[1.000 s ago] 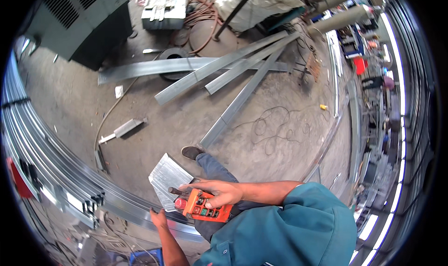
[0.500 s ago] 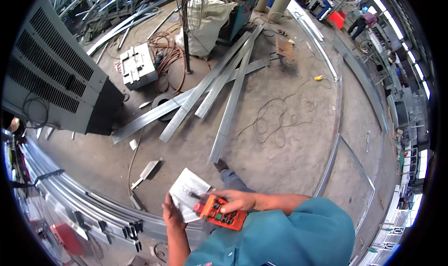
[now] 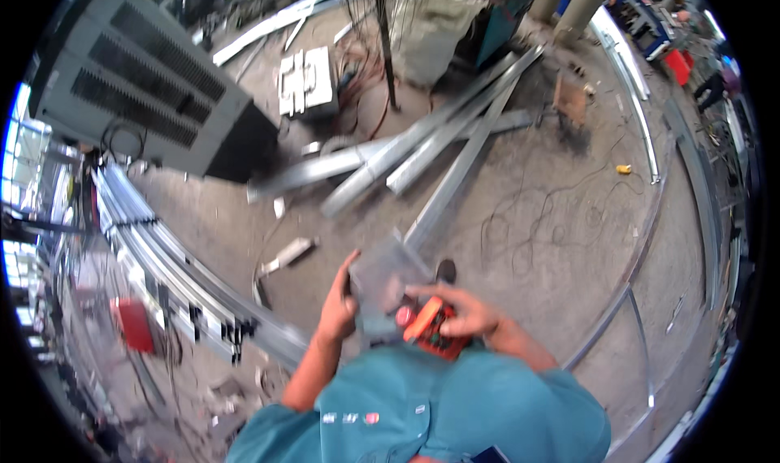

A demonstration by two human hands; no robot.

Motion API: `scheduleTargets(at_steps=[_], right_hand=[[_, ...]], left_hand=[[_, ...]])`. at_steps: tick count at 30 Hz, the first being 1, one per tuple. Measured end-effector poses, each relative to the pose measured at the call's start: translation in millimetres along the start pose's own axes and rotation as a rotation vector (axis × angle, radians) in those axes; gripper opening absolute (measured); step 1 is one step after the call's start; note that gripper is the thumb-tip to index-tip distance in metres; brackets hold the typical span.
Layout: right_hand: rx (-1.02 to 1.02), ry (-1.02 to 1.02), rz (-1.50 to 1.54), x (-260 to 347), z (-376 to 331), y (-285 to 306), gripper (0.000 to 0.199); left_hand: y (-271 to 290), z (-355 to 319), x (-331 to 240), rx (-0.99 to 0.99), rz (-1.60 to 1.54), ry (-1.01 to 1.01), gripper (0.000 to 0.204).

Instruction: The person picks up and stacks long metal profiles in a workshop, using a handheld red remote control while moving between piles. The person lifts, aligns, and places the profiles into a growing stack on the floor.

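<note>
My left hand (image 3: 340, 305) grips the left edge of a flat rectangular sheet (image 3: 383, 278), its thumb raised along that edge. The sheet looks grey and a little see-through, and it is blurred by motion. In my right hand (image 3: 467, 310) is an orange remote control (image 3: 431, 323) with dark push buttons and a red knob (image 3: 405, 316) at its end. My right fingers reach over the remote toward the sheet's lower right edge; I cannot tell whether they touch it. Both hands are in front of my teal shirt.
Long metal profiles (image 3: 455, 183) lie crossed on the concrete floor ahead. Bundled metal bars (image 3: 162, 252) run along the left, near a large grey vented cabinet (image 3: 146, 81). A thin cable (image 3: 520, 227) snakes over the floor at right. A person (image 3: 715, 88) stands far right.
The view has swung left, so the scene sits farther right. The sheet showed a white printed face before and looks grey now. The remote is still in my right hand.
</note>
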State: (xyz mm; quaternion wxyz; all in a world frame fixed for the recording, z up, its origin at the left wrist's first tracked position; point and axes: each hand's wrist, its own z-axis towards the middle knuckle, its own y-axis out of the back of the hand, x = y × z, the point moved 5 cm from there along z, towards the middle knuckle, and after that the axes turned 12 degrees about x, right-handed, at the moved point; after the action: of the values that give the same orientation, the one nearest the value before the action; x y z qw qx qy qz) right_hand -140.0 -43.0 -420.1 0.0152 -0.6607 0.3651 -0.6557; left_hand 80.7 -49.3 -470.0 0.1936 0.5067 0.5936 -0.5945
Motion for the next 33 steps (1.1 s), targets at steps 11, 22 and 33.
scheduleTargets(at_steps=[11, 22, 33], right_hand=[[0.341, -0.089, -0.222, -39.6, -78.9, 183.1, 0.076], [0.228, -0.106, 0.37, -37.9, 8.8, 184.9, 0.082], [-0.107, -0.162, 0.477, -118.2, 159.2, 117.1, 0.064]], left_hand=[[-66.6, 94.5, 141.0, -0.318, -0.148, 0.066, 0.068], [54.4, -62.2, 210.5, -1.161, -0.646, -0.54, 0.047], [396.1, -241.5, 148.9, -1.518, -0.533, -0.915, 0.032]])
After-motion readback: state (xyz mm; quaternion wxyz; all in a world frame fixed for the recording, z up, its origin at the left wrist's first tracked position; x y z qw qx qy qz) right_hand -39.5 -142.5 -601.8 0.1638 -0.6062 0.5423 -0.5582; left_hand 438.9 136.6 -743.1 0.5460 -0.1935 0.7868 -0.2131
